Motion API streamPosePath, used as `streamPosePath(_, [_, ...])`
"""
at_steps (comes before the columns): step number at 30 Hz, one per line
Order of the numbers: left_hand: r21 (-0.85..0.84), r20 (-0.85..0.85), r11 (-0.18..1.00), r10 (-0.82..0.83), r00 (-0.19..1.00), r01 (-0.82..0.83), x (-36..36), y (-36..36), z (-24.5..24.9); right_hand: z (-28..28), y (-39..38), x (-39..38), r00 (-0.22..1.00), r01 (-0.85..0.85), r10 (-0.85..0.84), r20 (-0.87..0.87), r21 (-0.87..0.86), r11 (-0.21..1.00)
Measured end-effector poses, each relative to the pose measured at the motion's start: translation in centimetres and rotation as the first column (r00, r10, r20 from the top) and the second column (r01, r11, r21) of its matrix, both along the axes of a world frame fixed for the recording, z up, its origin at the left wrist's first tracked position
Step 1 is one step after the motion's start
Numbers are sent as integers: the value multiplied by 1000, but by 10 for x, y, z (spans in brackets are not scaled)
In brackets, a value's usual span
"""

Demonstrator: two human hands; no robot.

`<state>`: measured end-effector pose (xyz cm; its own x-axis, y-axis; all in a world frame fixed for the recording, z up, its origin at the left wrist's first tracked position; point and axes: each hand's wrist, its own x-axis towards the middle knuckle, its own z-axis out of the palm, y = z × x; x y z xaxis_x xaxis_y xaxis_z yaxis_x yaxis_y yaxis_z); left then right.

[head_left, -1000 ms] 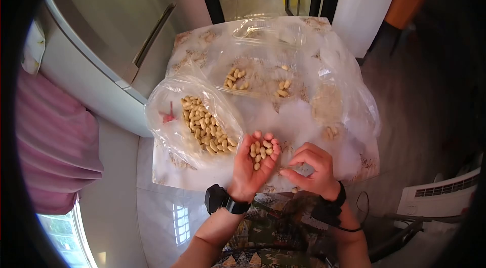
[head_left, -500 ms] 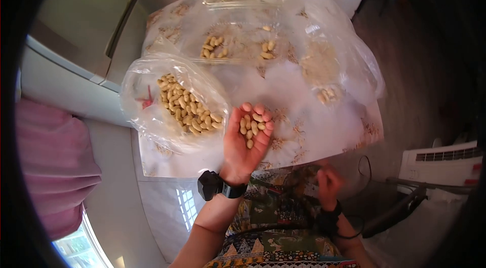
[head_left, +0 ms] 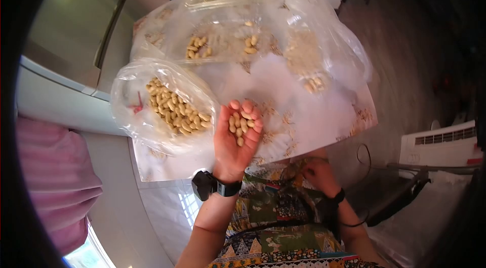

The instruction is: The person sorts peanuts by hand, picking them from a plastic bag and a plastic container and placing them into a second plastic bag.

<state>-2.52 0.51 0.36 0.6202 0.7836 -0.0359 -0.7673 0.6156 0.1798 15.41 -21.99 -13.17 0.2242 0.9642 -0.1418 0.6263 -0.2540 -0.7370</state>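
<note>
The fingers point(head_left: 235, 104) of the left hand point(head_left: 233, 151) curled loosely upward, palm open, with a small heap of peanuts point(head_left: 244, 125) lying in the hollow against them. The right hand point(head_left: 320, 173) had dropped from beside that palm to below the table point(head_left: 324, 111) edge, so the left held the nuts alone; whether the right pinched anything, I could not tell. Beside the left thumb sat a plastic bag point(head_left: 123, 83) containing more peanuts point(head_left: 172, 108).

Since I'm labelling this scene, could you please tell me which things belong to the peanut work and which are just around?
Likely in the job: peanuts, left bag, right bag, tray.
Likely just around: fridge, pink cloth, white appliance.
</note>
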Motion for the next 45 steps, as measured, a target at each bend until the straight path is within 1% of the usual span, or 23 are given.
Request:
streamPosePath(2, [-34, -4, 999, -14, 1000, 14, -1, 0, -1, -10, 1, -2, 981, -51, 56, 187, -30, 998])
streamPosePath(6, [-53, -3, 999, -10, 1000, 10, 0, -1, 1, -17, 5, -3, 971, -101, 86, 221, 57, 993])
streamPosePath(8, [-44, -7, 999, -13, 1000, 12, 0, -1, 3, -21, 6, -2, 963, -100, 120, 240, -96, 990])
streamPosePath(12, [-33, -8, 999, -12, 1000, 11, -1, -2, 2, -10, 13, -9, 968, -92, 87, 234, 10, 996])
streamPosePath(14, [-31, 8, 999, -8, 1000, 8, -1, -2, 1, -18, 17, -8, 925, -286, 280, 257, -16, 958])
streamPosePath(17, [-21, 19, 1000, -11, 1000, 11, -1, -2, 0, -24, 24, -17, 894, -317, 330, 305, -90, 944])
streamPosePath(21, [-19, 20, 1000, -24, 1000, 24, -2, -2, 2, -27, 27, -15, 893, -318, 312, 326, -35, 947])
streamPosePath(23, [-14, 17, 1000, -17, 1000, 18, -2, -2, 1, -19, 26, -7, 939, -290, 302, 162, -92, 952])
streamPosePath(24, [-12, 6, 1000, -15, 1000, 15, -2, -2, 1, -10, 26, -3, 936, -297, 309, 169, -93, 950])
streamPosePath(25, [-12, 11, 1000, -7, 1000, 7, -2, -2, 1, 5, 25, 0, 961, -272, 274, 23, -65, 960])
streamPosePath(26, [-12, 0, 1000, -5, 1000, 5, -2, -2, 1, 23, 24, 3, 964, -241, 234, -126, -44, 970])
streamPosePath(27, [-14, -12, 1000, -8, 1000, 7, -2, -3, 1, 49, 25, 1, 964, -242, 235, -124, -46, 969])
streamPosePath(29, [-1, -2, 1000, -7, 1000, 7, -1, -2, -2, 111, 35, -8, 906, -230, 225, -358, 30, 973])
streamPosePath(30, [15, 6, 1000, -5, 1000, 5, 0, -2, -3, 136, 41, -10, 909, -222, 217, -355, 26, 975])
streamPosePath(32, [8, 5, 1000, -9, 1000, 9, 0, -3, -2, 173, 58, -11, 914, -209, 289, -284, 281, 937])
streamPosePath(33, [5, -3, 1000, -3, 1000, 3, -1, -3, -2, 180, 68, -9, 917, -205, 284, -279, 281, 938])
streamPosePath(36, [2, -19, 1000, -4, 1000, 4, -1, -3, 2, 199, 103, -8, 966, -84, 184, -179, 458, 885])
streamPosePath(38, [0, -21, 1000, -8, 1000, 8, -2, -3, 2, 209, 136, -16, 923, 134, 93, -374, 539, 832])
streamPosePath(39, [-12, -26, 1000, -11, 1000, 10, -2, -3, 2, 212, 153, -21, 924, 136, 95, -371, 548, 825])
streamPosePath(41, [-13, -28, 1000, -16, 999, 16, -3, -4, 4, 214, 186, -29, 716, 376, 50, -696, 445, 813])
streamPosePath(42, [-25, -31, 1000, -19, 999, 18, -3, -4, 4, 209, 201, -27, 718, 380, 54, -694, 456, 805])
streamPosePath(44, [-19, -34, 1000, -24, 999, 24, -3, -4, 3, 195, 227, -21, 579, 426, 106, -809, 411, 806])
streamPosePath(45, [-25, -38, 999, -22, 999, 21, -3, -3, 3, 189, 233, -20, 583, 429, 112, -805, 422, 799])
